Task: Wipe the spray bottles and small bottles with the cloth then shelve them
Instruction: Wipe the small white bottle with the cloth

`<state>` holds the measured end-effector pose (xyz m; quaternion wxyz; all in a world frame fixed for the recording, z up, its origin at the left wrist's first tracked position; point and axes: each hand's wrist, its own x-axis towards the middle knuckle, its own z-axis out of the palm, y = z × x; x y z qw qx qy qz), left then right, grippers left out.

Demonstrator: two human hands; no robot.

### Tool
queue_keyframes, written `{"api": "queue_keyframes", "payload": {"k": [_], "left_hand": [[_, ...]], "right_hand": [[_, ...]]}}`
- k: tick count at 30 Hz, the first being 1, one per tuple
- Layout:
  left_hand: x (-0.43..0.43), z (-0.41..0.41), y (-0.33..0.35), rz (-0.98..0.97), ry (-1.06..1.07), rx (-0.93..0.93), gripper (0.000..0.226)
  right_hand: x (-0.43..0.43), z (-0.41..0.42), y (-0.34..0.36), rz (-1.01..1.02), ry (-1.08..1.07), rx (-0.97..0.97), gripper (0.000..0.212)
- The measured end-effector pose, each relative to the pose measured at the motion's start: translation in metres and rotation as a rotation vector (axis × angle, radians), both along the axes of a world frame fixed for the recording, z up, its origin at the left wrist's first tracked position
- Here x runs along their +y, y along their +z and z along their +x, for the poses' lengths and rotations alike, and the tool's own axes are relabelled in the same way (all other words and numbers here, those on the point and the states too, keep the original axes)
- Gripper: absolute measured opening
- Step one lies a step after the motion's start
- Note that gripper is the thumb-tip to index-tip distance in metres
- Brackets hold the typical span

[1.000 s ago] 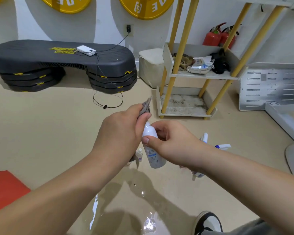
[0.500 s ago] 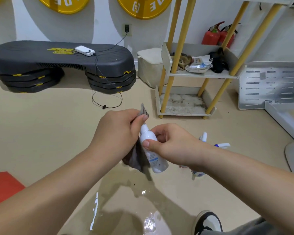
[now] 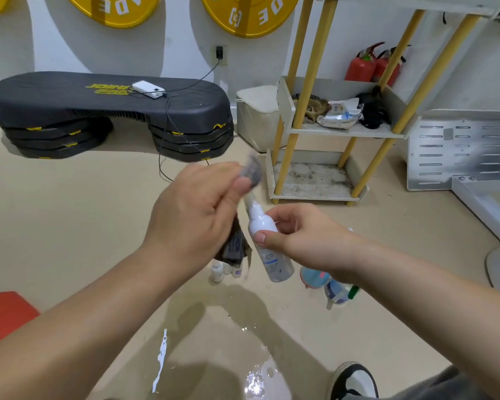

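Note:
My right hand (image 3: 303, 238) grips a small white spray bottle (image 3: 261, 229) by its middle, tilted with the top toward the upper left. My left hand (image 3: 197, 215) holds a dark grey cloth (image 3: 234, 246) bunched around the bottle's top; one end of the cloth sticks out above my thumb and the rest hangs below my palm. On the floor under my hands stand several small bottles (image 3: 217, 272). Two larger spray bottles (image 3: 337, 291) lie on the floor, partly hidden by my right wrist. The yellow-legged shelf (image 3: 315, 192) stands beyond.
A black aerobic step (image 3: 107, 108) with a charging phone sits at the back left. A white bin (image 3: 257, 116) stands beside the shelf, fire extinguishers (image 3: 361, 64) behind it. A metal panel (image 3: 459, 148) leans at right. Red mat (image 3: 3, 313) at left; my shoe (image 3: 352, 382) below.
My left hand has slid the cloth up along the bottle to its top. The small bottles on the floor have come back into sight beneath the cloth.

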<state>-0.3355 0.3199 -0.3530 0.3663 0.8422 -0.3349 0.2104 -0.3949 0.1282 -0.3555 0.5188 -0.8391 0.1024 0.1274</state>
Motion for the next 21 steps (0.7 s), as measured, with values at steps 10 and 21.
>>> {"api": "queue_keyframes", "payload": {"k": [10, 21], "left_hand": [[0.007, 0.011, -0.007, 0.177, -0.292, 0.277, 0.026], [-0.003, 0.016, -0.002, -0.068, 0.172, 0.845, 0.057]], "right_hand": [[0.008, -0.008, 0.023, -0.104, 0.278, -0.215, 0.024], [0.002, 0.003, 0.015, -0.497, 0.237, -0.148, 0.024]]}}
